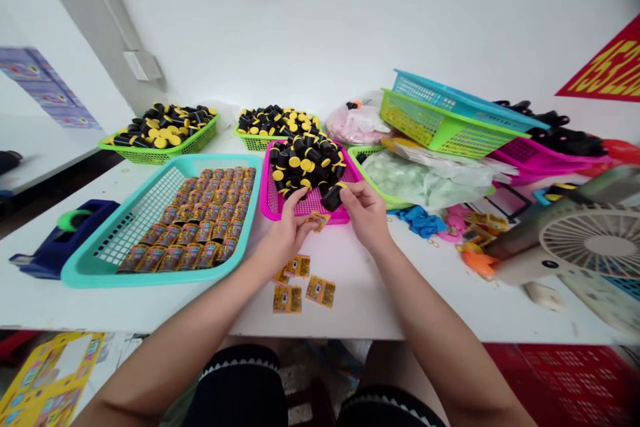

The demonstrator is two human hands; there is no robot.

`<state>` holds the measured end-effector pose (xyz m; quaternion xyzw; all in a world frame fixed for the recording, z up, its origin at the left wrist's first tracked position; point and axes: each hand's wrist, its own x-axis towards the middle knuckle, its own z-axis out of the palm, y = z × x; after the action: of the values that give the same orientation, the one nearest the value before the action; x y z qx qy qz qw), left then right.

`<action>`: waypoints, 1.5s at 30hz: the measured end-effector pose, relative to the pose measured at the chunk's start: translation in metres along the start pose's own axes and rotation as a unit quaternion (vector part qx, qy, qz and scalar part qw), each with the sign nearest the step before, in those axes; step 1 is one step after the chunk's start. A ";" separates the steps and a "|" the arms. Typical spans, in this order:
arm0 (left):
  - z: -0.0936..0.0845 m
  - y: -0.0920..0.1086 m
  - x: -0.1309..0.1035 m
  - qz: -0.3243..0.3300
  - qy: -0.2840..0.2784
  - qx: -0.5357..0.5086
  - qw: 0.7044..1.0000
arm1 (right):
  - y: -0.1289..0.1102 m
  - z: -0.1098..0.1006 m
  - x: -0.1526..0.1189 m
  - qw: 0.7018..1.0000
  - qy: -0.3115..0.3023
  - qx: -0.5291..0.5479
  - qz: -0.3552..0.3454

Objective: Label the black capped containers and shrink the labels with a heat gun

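Observation:
My left hand (294,223) pinches a small yellow printed card (319,219) between thumb and fingers. In my right hand (365,212) is a black cylinder with a yellow cap (332,197), tilted, its yellow end by my fingers. Both hands are over the near rim of a pink basket (265,203), which is heaped with more of these black and yellow cylinders (307,160). Several loose yellow printed cards (321,291) lie on the white table just below my left hand. A turquoise basket (75,273) on the left holds rows of cylinders wrapped in printed labels (200,220).
Green baskets (165,155) of cylinders stand at the back. A blue tape dispenser (65,240) is at far left. On the right are stacked baskets (440,121), a plastic bag (410,177), blue pieces (420,221) and a fan (595,240). The table's front edge (320,335) runs below.

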<state>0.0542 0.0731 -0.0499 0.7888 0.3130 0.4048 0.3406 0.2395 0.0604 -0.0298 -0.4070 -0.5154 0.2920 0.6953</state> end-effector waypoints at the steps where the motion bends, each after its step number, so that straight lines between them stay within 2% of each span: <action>1: 0.001 -0.003 0.000 0.009 -0.007 0.000 1.000 | -0.002 0.001 -0.001 1.000 -0.012 -0.007 0.005; 4: 0.005 -0.010 -0.001 0.021 -0.013 -0.010 1.000 | -0.004 0.003 -0.004 0.999 -0.039 -0.015 0.021; 7: 0.007 -0.011 -0.001 0.024 0.008 -0.031 0.999 | -0.004 0.003 -0.004 0.998 -0.057 -0.014 0.024; 11: 0.004 -0.010 -0.001 0.015 0.035 -0.036 0.999 | -0.003 0.002 -0.004 0.998 -0.066 -0.014 0.017; 15: 0.002 -0.010 -0.003 0.014 0.025 -0.035 0.999 | -0.002 0.002 -0.004 0.996 -0.085 -0.038 -0.007; 19: 0.003 -0.002 -0.003 0.018 0.026 -0.131 0.991 | -0.001 0.002 -0.005 0.990 -0.116 -0.053 -0.055; 23: 0.003 0.011 -0.002 -0.006 0.025 -0.259 0.966 | -0.002 0.000 -0.006 0.981 -0.158 -0.061 -0.090; 29: 0.001 0.015 -0.001 -0.029 0.073 -0.240 0.968 | -0.004 0.001 -0.009 0.962 -0.194 -0.098 -0.162; 34: 0.000 0.018 0.000 -0.044 0.072 -0.285 0.955 | -0.004 0.006 -0.011 0.971 -0.174 -0.097 -0.133; 37: 0.001 0.020 0.000 -0.039 0.070 -0.344 0.936 | -0.004 0.007 -0.012 0.963 -0.204 -0.092 -0.152; 40: 0.000 0.023 0.000 -0.032 0.044 -0.379 0.924 | -0.006 0.007 -0.014 0.945 -0.238 -0.131 -0.181; 42: 0.001 0.024 0.000 -0.038 0.044 -0.377 0.925 | -0.009 0.008 -0.015 0.933 -0.230 -0.183 -0.208; 45: 0.004 0.022 -0.001 -0.041 0.087 -0.334 0.938 | -0.011 0.011 -0.017 0.927 -0.174 -0.234 -0.238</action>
<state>0.0618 0.0584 -0.0346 0.5776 0.2198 0.5389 0.5724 0.2241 0.0434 -0.0272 -0.3662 -0.7636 0.0557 0.5289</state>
